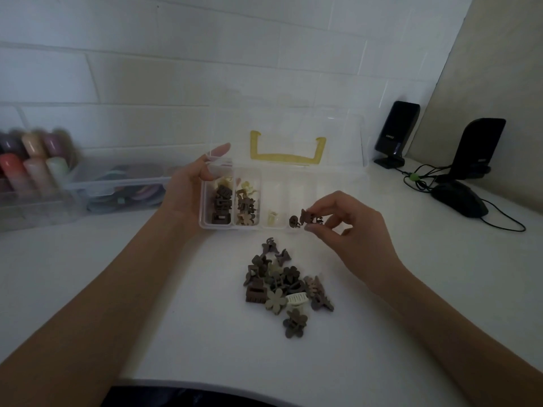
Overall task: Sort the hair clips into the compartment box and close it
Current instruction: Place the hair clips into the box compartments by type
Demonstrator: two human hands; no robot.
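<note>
Right hand (349, 227) pinches a brown clip (307, 216) (over the box (274, 229)).

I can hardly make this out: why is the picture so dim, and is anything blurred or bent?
Head view: dim, underexposed, corners darker; the bottles at far left are smeared by blur; wall lines and table edge curve from the wide lens; the clear box and its lid are faint; the clips stay fairly sharp.

Clear glossy plastic box (266, 198), matt plastic clips (282, 284), smooth white table (147, 289)
</note>
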